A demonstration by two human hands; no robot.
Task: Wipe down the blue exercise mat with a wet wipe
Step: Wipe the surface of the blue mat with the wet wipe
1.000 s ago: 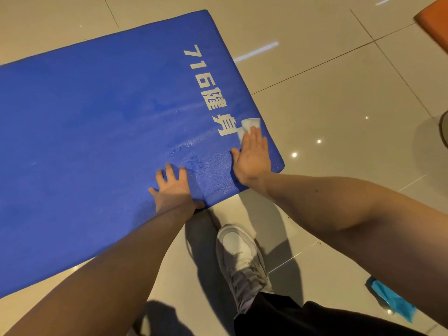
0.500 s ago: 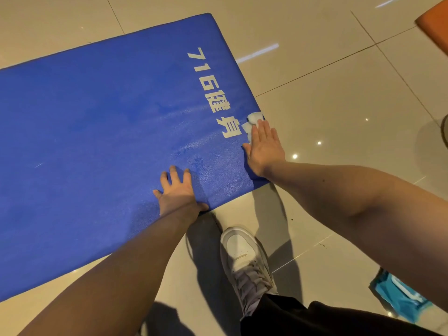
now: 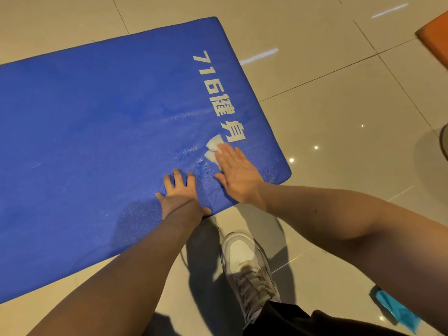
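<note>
The blue exercise mat (image 3: 92, 132) lies on the tiled floor, with white lettering near its right end. My right hand (image 3: 236, 173) lies flat on the mat below the lettering and presses a crumpled white wet wipe (image 3: 212, 149), which sticks out past the fingertips. Damp streaks shine on the mat left of the wipe. My left hand (image 3: 180, 194) rests palm down with spread fingers on the mat's near edge, just left of the right hand.
My white sneaker (image 3: 247, 265) stands on the beige tiles (image 3: 339, 122) right below the mat's near edge. A blue wipe packet (image 3: 397, 311) lies on the floor at the lower right. An orange object (image 3: 436, 37) sits at the upper right corner.
My right hand has slid the wipe leftward from the mat's right edge to below the lettering. My left hand has stayed on the near edge.
</note>
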